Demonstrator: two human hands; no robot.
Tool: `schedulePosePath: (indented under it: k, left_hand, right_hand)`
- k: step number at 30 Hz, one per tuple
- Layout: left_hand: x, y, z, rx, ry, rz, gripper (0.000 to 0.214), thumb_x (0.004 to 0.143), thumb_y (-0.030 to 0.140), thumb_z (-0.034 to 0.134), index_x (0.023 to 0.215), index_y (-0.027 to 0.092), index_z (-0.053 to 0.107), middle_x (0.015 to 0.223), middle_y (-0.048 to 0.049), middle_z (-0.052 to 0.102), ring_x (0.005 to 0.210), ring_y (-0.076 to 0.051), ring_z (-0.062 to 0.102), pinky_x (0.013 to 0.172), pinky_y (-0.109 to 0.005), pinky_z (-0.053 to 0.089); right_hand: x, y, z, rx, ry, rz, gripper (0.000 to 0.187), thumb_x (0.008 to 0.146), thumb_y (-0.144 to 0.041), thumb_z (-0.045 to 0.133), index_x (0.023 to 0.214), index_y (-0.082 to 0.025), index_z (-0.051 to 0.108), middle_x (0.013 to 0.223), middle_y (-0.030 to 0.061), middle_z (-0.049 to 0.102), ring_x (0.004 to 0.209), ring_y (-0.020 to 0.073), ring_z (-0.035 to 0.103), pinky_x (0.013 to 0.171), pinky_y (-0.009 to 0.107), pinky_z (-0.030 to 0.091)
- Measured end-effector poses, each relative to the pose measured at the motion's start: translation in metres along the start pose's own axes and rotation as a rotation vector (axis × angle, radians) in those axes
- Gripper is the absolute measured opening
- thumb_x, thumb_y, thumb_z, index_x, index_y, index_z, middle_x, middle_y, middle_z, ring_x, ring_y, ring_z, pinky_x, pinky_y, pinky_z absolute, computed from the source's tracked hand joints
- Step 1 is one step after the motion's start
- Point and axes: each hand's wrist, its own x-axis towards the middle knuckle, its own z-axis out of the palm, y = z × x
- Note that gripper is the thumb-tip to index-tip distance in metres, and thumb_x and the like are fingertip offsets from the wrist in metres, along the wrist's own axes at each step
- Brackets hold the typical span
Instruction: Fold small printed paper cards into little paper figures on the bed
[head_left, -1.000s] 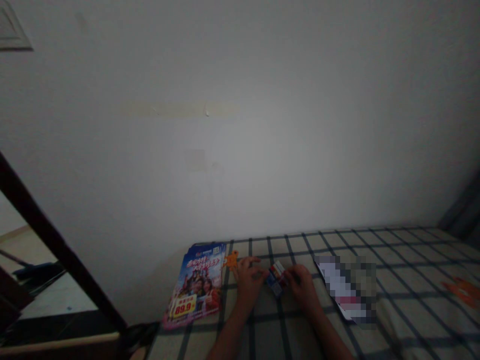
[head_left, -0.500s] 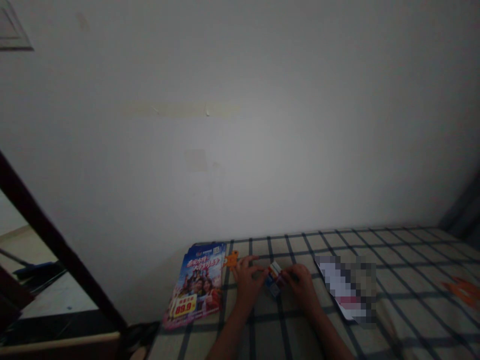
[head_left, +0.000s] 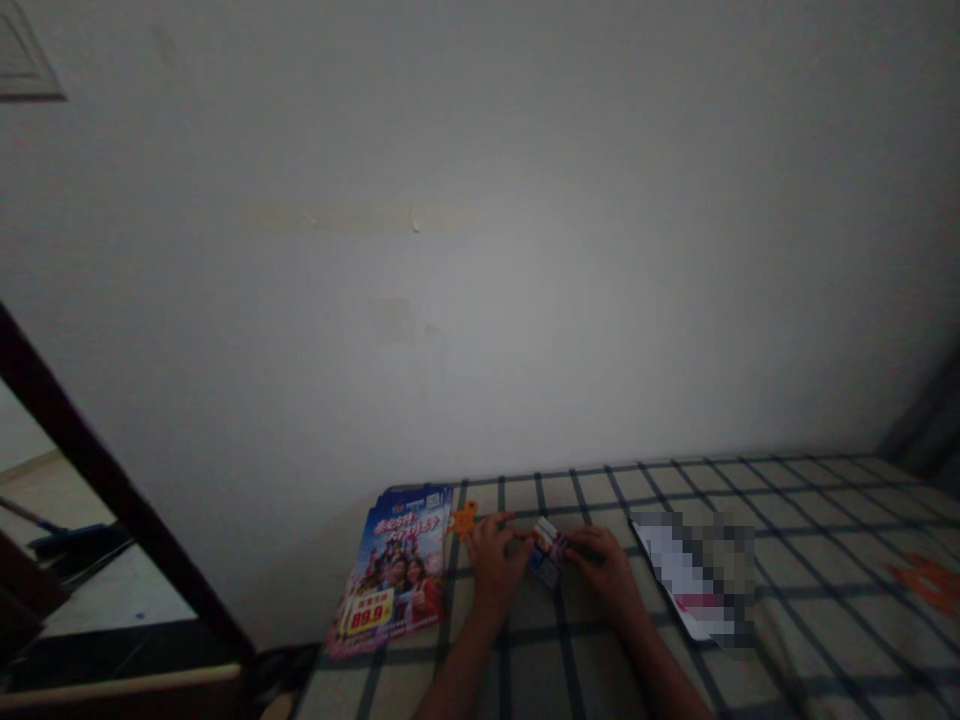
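Both my hands rest on a checked bedsheet [head_left: 795,640] near the wall. Between them they pinch a small folded printed paper [head_left: 547,551], blue, red and white. My left hand [head_left: 492,560] grips its left edge with closed fingers. My right hand [head_left: 604,570] holds its right edge, fingers curled. A small orange paper shape [head_left: 463,519] lies just left of my left hand. A stack of colourful leaflets [head_left: 395,568] lies further left at the bed's edge.
A blurred-out flat sheet [head_left: 697,575] lies right of my right hand. Another orange piece [head_left: 930,582] sits at the far right. A plain white wall [head_left: 480,250] rises behind the bed. A dark bed-frame bar [head_left: 112,490] slants at the left.
The folded paper has been turned and lifted slightly between my fingers, moving a little toward the wall. My hands stay in nearly the same place.
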Motion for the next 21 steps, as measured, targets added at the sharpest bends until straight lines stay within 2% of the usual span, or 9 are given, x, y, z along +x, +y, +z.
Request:
schedulePosePath:
  k: [4,11,21]
  left_hand:
    - [-0.0007,0.0033,-0.0016,-0.016,-0.02,0.001,0.013,0.08,0.039,0.072,0.089,0.033,0.078,0.121,-0.0026,0.067,0.12,-0.03,0.052,0.108,-0.055,0.03]
    - [-0.0002,-0.0024,-0.0011,-0.085,0.013,-0.003,0.009,0.077,0.036,0.073,0.079,0.029,0.079,0.119,-0.0035,0.068,0.117,-0.03,0.054,0.104,-0.051,0.034]
    - [-0.0001,-0.0033,0.0013,-0.025,-0.008,-0.007,0.009,0.078,0.035,0.072,0.079,0.029,0.079,0.12,-0.0046,0.067,0.119,-0.032,0.053,0.106,-0.056,0.031]
  right_hand:
    - [0.0001,0.001,-0.0001,0.018,-0.043,0.017,0.029,0.073,-0.055,0.073,0.084,-0.029,0.08,0.095,0.0083,0.071,0.098,0.0273,0.063,0.091,0.044,0.049]
    - [-0.0014,-0.0039,0.0013,0.001,-0.138,0.03,0.027,0.074,-0.057,0.072,0.086,-0.034,0.079,0.101,0.0064,0.071,0.104,0.0279,0.062,0.105,0.052,0.038]
    - [-0.0032,-0.0081,0.0008,-0.065,-0.165,0.012,0.025,0.076,-0.053,0.071,0.087,-0.032,0.079,0.103,0.0074,0.072,0.11,0.0302,0.06,0.114,0.059,0.023]
